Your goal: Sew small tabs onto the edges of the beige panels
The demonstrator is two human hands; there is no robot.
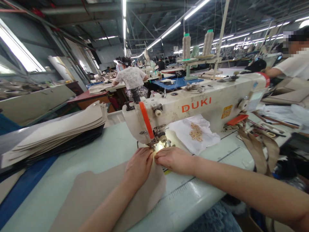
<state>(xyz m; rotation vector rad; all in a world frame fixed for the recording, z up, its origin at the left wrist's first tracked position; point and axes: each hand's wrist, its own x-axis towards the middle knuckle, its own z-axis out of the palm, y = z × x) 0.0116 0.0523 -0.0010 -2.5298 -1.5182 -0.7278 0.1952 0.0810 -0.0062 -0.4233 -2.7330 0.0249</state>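
Observation:
A large beige fabric piece lies on the pale green sewing table, its far end under the needle area of a white sewing machine. My left hand rests on this fabric just left of the presser foot, fingers together and pressing its edge. Close to the right of the foot, my right hand has its fingers drawn together at the fabric's edge. The lamp lights the spot between both hands. The fingertips partly hide the edge there.
Stacked beige pieces lie at the left. Behind my right hand, a white cloth carries small gold-coloured parts. Brown straps hang at the right. Thread cones stand behind the machine. Other people sit farther back and at right.

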